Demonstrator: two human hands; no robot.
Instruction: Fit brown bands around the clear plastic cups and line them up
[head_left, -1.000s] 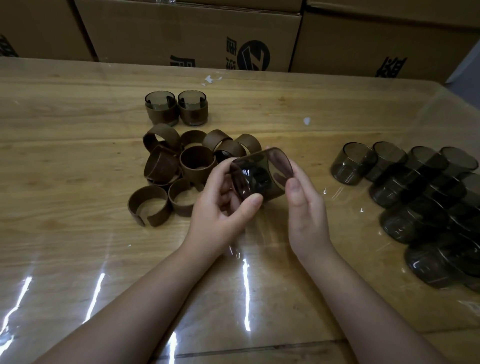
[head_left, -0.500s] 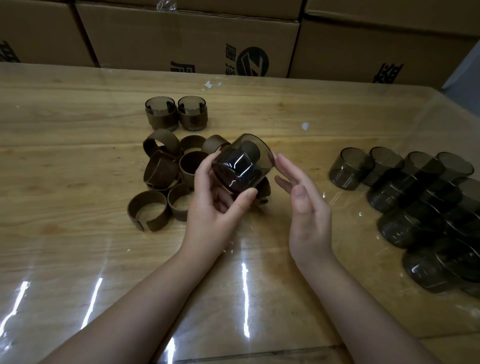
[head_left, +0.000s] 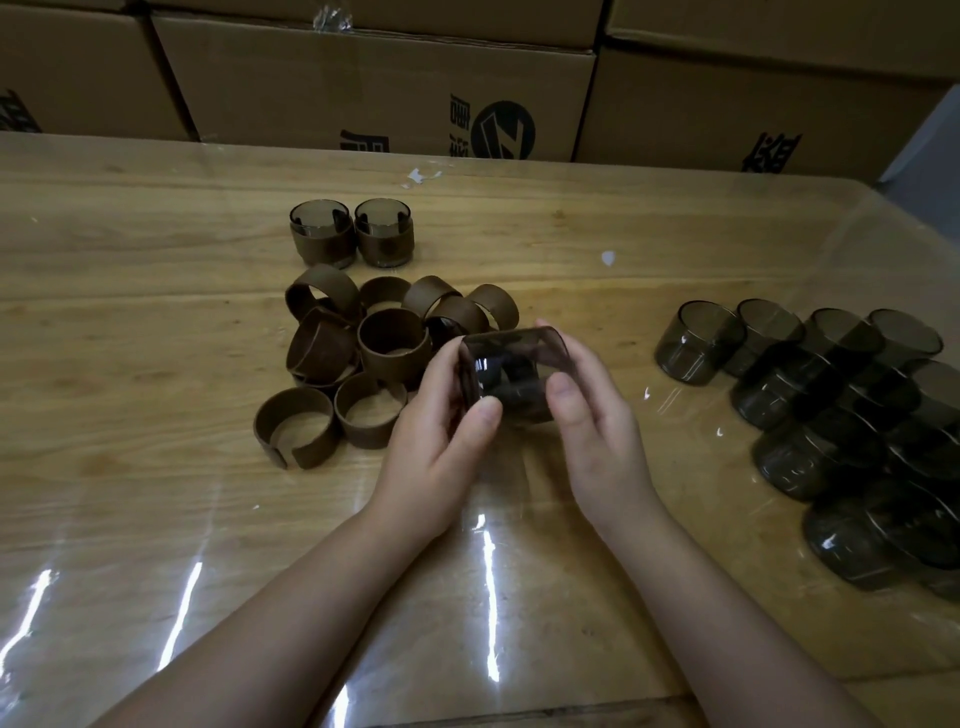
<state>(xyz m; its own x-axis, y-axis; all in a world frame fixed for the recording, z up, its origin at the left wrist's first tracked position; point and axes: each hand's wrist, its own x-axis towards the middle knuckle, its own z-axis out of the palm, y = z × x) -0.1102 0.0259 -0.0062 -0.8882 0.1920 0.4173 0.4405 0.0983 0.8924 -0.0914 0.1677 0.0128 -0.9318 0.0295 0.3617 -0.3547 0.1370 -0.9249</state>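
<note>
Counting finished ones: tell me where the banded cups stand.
Head view: the two banded cups stand side by side, left of centre, just beyond the loose bands.

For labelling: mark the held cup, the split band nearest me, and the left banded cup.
held cup (head_left: 514, 364): head view, side wall
split band (head_left: 315, 447): head view, outer face
left banded cup (head_left: 322, 244): head view, band

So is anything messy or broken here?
Nothing looks broken. The bands lie in a jumbled heap, some tipped on edge, and two white scraps litter the table.
</note>
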